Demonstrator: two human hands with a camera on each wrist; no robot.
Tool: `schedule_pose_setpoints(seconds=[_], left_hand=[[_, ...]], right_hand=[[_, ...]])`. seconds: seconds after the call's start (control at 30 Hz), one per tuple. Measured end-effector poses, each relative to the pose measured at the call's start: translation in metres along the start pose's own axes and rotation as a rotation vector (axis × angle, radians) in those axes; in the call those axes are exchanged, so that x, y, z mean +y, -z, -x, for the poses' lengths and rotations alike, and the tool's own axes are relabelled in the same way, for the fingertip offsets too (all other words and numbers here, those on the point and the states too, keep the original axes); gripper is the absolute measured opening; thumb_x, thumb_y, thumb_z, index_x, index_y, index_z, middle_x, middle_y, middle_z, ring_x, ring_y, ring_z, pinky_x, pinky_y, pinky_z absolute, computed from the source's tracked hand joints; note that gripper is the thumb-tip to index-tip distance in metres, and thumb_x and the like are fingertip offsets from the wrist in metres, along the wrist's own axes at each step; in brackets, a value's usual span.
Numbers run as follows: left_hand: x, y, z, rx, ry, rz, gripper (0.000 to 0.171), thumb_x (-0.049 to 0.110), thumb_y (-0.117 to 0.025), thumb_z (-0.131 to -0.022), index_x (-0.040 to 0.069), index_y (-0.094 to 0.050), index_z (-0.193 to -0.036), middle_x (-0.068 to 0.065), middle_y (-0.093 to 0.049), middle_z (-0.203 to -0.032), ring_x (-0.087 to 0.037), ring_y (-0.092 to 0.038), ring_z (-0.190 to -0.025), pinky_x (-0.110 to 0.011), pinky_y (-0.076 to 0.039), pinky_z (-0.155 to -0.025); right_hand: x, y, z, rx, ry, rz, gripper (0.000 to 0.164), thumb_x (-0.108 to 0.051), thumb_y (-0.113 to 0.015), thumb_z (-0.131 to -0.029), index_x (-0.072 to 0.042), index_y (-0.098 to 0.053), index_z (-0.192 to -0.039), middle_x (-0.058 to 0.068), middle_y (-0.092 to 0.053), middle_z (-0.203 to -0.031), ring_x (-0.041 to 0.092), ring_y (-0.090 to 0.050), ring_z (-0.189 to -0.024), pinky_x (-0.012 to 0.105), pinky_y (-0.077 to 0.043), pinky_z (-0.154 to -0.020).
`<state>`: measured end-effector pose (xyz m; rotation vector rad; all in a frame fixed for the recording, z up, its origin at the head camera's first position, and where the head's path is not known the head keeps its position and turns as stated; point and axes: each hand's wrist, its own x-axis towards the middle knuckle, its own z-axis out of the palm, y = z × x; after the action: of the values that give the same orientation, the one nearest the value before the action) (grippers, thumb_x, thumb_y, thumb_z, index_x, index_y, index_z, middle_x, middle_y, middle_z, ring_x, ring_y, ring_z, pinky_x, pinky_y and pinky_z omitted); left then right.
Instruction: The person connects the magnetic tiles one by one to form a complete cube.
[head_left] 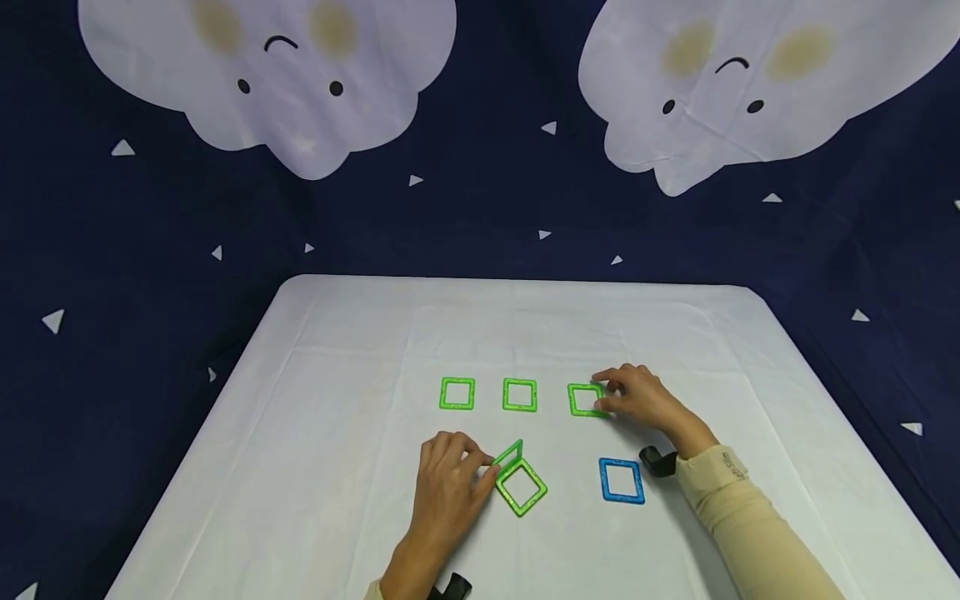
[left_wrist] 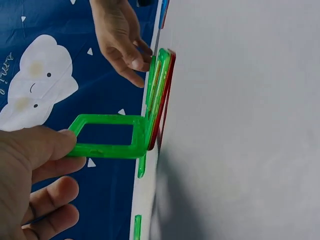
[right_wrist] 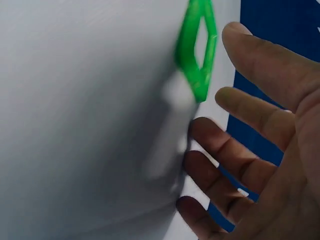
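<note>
In the head view my left hand holds a green square frame tile between thumb and fingers, as the left wrist view shows. That tile stands tilted, its edge against a second green square tile. A red tile shows right against this second one in the left wrist view. My right hand is at the right side of another green square tile. Its fingers are spread, and the right wrist view shows a gap between the thumb and that tile.
Two more green square tiles, a left one and a middle one, lie in the far row. A blue square tile lies nearer, at the right. The white table ends before a dark blue cloth with clouds.
</note>
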<state>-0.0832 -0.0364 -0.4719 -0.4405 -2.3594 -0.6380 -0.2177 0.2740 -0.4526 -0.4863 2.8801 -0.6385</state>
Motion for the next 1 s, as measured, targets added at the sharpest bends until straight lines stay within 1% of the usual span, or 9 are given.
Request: schedule_pose_setpoints(seconds=[0.1,0.2,0.33,0.53,0.73,0.87,1.0], left_hand=[[0.000,-0.001,0.001,0.006,0.030,0.015,0.011,0.024,-0.082,-0.068,0.019,-0.074,-0.072,0.006,-0.055,-0.078,-0.013,-0.050,-0.081,-0.034,-0.038,-0.079],[-0.001,-0.003,0.001,0.026,0.052,0.032,0.014,0.024,-0.085,-0.065,0.018,-0.075,-0.074,0.006,-0.055,-0.079,-0.014,-0.050,-0.082,-0.034,-0.038,-0.078],[-0.001,-0.005,0.002,0.034,0.083,0.069,0.016,0.023,-0.086,-0.064,0.018,-0.075,-0.074,0.006,-0.056,-0.080,-0.014,-0.051,-0.083,-0.034,-0.038,-0.078],[-0.001,-0.009,0.005,0.056,0.100,0.096,0.018,0.023,-0.087,-0.061,0.018,-0.074,-0.073,0.005,-0.056,-0.079,-0.013,-0.050,-0.083,-0.034,-0.038,-0.078],[-0.002,-0.009,0.007,0.061,0.109,0.106,0.016,0.023,-0.086,-0.063,0.018,-0.074,-0.072,0.005,-0.055,-0.078,-0.013,-0.050,-0.082,-0.034,-0.037,-0.078],[-0.003,-0.009,0.007,0.046,0.121,0.114,0.015,0.023,-0.085,-0.064,0.018,-0.074,-0.073,0.006,-0.056,-0.079,-0.013,-0.049,-0.083,-0.034,-0.037,-0.079],[-0.003,-0.009,0.008,0.039,0.125,0.111,0.016,0.024,-0.086,-0.064,0.018,-0.074,-0.073,0.006,-0.055,-0.079,-0.012,-0.050,-0.083,-0.033,-0.037,-0.079]], right_hand=[[0.006,-0.003,-0.001,-0.012,0.001,-0.005,0.048,-0.032,-0.074,-0.078,-0.013,-0.064,-0.122,0.007,-0.061,-0.098,0.019,-0.045,-0.086,0.031,-0.030,-0.074],[0.008,-0.004,-0.001,-0.005,0.016,-0.007,0.049,-0.032,-0.075,-0.077,-0.013,-0.064,-0.121,0.007,-0.061,-0.099,0.020,-0.045,-0.087,0.032,-0.029,-0.074],[0.010,-0.006,-0.001,0.007,0.028,-0.011,0.050,-0.031,-0.076,-0.077,-0.012,-0.064,-0.121,0.006,-0.060,-0.100,0.020,-0.043,-0.086,0.033,-0.027,-0.075],[0.012,-0.008,-0.001,0.018,0.031,-0.024,0.052,-0.030,-0.076,-0.076,-0.012,-0.063,-0.123,0.006,-0.059,-0.100,0.020,-0.042,-0.085,0.033,-0.025,-0.074],[0.014,-0.010,-0.002,0.033,0.027,-0.035,0.050,-0.031,-0.076,-0.076,-0.012,-0.064,-0.121,0.005,-0.059,-0.099,0.019,-0.040,-0.084,0.033,-0.024,-0.074],[0.015,-0.013,-0.001,0.054,0.025,-0.047,0.047,-0.031,-0.076,-0.077,-0.013,-0.065,-0.119,0.005,-0.059,-0.099,0.019,-0.041,-0.085,0.033,-0.024,-0.075],[0.017,-0.015,-0.001,0.089,0.033,-0.080,0.042,-0.028,-0.077,-0.076,-0.014,-0.066,-0.114,0.008,-0.061,-0.099,0.022,-0.044,-0.087,0.034,-0.024,-0.076]])
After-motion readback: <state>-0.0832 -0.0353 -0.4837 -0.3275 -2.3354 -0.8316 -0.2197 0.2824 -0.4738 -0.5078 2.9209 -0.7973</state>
